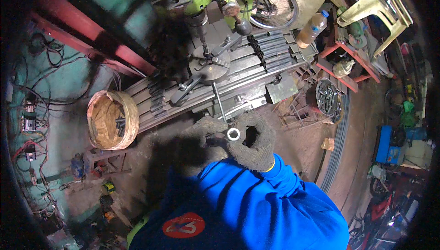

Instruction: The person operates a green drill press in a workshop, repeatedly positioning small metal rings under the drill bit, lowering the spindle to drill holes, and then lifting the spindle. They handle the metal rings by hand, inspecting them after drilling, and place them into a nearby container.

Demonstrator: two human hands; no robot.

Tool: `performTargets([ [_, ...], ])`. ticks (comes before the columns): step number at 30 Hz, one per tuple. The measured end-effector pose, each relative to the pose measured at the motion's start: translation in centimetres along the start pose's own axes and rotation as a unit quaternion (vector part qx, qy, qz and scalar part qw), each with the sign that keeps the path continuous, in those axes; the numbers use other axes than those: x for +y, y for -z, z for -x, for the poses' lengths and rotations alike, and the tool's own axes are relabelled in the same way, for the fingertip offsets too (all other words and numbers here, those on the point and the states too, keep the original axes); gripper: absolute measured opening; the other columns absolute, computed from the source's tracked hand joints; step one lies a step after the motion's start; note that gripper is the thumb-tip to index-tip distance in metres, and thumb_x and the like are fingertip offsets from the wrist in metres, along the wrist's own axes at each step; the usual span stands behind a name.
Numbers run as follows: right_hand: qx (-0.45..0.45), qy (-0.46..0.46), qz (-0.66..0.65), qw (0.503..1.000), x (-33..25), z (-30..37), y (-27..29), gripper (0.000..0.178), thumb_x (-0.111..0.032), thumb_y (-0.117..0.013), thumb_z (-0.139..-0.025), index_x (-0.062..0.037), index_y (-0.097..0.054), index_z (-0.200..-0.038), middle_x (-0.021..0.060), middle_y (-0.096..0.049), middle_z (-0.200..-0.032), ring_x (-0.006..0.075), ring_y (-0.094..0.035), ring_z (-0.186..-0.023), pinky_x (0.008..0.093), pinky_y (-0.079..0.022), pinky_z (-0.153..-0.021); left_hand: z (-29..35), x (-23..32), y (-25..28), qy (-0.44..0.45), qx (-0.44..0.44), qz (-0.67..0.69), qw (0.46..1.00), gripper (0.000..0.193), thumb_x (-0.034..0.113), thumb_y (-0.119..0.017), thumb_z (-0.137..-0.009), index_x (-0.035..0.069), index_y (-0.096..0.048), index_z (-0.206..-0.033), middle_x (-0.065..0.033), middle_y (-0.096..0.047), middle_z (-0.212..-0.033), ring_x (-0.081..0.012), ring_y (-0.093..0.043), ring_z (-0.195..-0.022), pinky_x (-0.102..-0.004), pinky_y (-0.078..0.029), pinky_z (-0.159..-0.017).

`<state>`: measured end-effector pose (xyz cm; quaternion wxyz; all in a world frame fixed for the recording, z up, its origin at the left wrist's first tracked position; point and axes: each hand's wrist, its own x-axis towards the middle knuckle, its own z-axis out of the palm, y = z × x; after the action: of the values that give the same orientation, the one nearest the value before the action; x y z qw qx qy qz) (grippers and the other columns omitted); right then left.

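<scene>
In front of my chest, both hands wear grey knitted work gloves. My right hand [253, 143] pinches a short metal tube [233, 134], whose bright ring-shaped end faces up. Fingers of my left hand [207, 133] close in on the tube's other side; shadow covers much of this hand. Beyond them stands a drill press, its drill chuck [198, 26] above a round work-holding chuck [211, 66]. A long handle [220, 102] sticks out from that round chuck toward my hands. Clamps [185, 90] hold it on the slotted machine table [247, 76].
Dark tubes [275, 50] lie in rows at the table's right, near a plastic bottle [312, 29]. A round tub [113, 119] with some tubes stands left. Rightward are a bucket of metal pieces [327, 97], a red stand [341, 48] and long rods [337, 144] on the floor.
</scene>
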<state>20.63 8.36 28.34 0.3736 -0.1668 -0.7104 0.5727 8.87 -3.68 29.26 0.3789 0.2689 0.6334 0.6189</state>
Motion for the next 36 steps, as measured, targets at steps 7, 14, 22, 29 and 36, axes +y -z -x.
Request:
performTargets([
  [7, 0.001, -0.026, 0.014, 1.000, -0.4, -0.8, -0.1, 0.032, -0.016, -0.081, -0.068, -0.0064, -0.061, -0.092, 0.0053, -0.063, -0.083, 0.0169, -0.059, -0.071, 0.0312, -0.050, -0.067, -0.1, -1.7, -0.5, -0.088, 0.055, -0.068, 0.992, 0.025, 0.011, -0.067, -0.075, 0.006, -0.066, -0.099, -0.0079, -0.064, -0.088, -0.0248, -0.063, -0.079, -0.0363, -0.050, -0.067],
  [14, -0.022, -0.027, 0.042, 0.999, -0.1, -0.7, 0.0, 0.036, -0.019, -0.083, -0.067, -0.0059, -0.061, -0.092, 0.0062, -0.062, -0.085, 0.0178, -0.059, -0.075, 0.0333, -0.050, -0.070, 0.5, -3.9, -1.7, -0.165, 0.156, -0.083, 0.970, 0.023, 0.011, -0.066, -0.076, 0.006, -0.066, -0.099, -0.0071, -0.064, -0.089, -0.0245, -0.063, -0.079, -0.0361, -0.051, -0.067],
  [22, 0.001, -0.113, -0.005, 0.994, 0.2, -0.8, -0.5, 0.025, -0.008, -0.075, -0.076, -0.0031, -0.060, -0.095, 0.0052, -0.059, -0.084, 0.0143, -0.056, -0.075, 0.0300, -0.048, -0.070, -1.7, -6.8, 1.2, -0.197, 0.189, -0.063, 0.960, 0.021, 0.010, -0.064, -0.078, 0.007, -0.066, -0.099, -0.0060, -0.064, -0.089, -0.0243, -0.063, -0.078, -0.0357, -0.051, -0.067],
  [29, 0.044, -0.207, -0.032, 0.977, 6.3, 0.5, 2.0, 0.017, -0.018, -0.061, -0.094, -0.0022, -0.058, -0.099, 0.0063, -0.059, -0.091, 0.0126, -0.055, -0.078, 0.0285, -0.047, -0.071, -2.8, -4.9, 18.5, -0.292, 0.211, -0.569, 0.739, 0.010, 0.016, -0.064, -0.079, 0.010, -0.067, -0.087, -0.0093, -0.064, -0.083, -0.0261, -0.063, -0.072, -0.0393, -0.050, -0.059],
  [36, 0.045, -0.237, -0.047, 0.969, 5.9, -0.9, 1.5, 0.024, -0.028, -0.056, -0.096, -0.0039, -0.057, -0.097, 0.0022, -0.051, -0.061, 0.0103, -0.049, -0.051, 0.0252, -0.038, -0.048, 1.8, -9.1, 31.1, -0.183, 0.392, -0.227, 0.872, 0.019, 0.016, -0.058, -0.089, 0.004, -0.065, -0.102, -0.0140, -0.065, -0.096, -0.0285, -0.065, -0.082, -0.0380, -0.054, -0.070],
])
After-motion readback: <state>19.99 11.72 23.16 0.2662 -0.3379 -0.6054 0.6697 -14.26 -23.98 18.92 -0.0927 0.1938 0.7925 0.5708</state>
